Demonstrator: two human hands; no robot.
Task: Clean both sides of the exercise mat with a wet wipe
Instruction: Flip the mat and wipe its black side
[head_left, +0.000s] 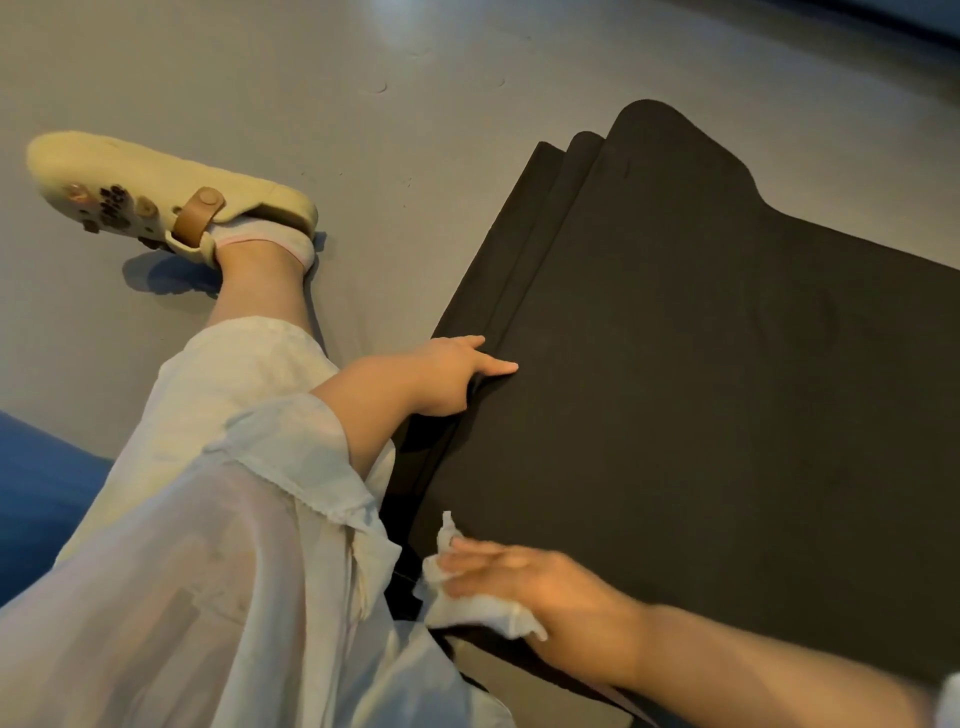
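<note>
Exercise mat (701, 389): I see it lying black on the grey floor (260, 78), filling the right half of the head view, folded so that stepped layer edges show along its left side; the right and lower portions are cut off by the frame border, so I cannot report its full extent. Left hand (457, 371): I see it at the mat's left edge, about midway up the view, thumb laid flat on the top layer and the other fingers curled over the edge, where they go out of sight among the layers; I cannot tell how many layers they grip. Right hand (524, 577): I see it near the lower left corner of the mat, fingers extended and pressing a crumpled white wet wipe (467, 597) against the top surface. This hand is motion-blurred, so individual fingers are hard to separate, and part of the wipe is hidden under the palm. The two hands are well apart along the same mat edge. Left of the mat I note a leg in loose white trousers (208, 493) and a cream clog (156, 192) on the floor. A blue object (36, 493) at the left border is cut off and unidentifiable.
</note>
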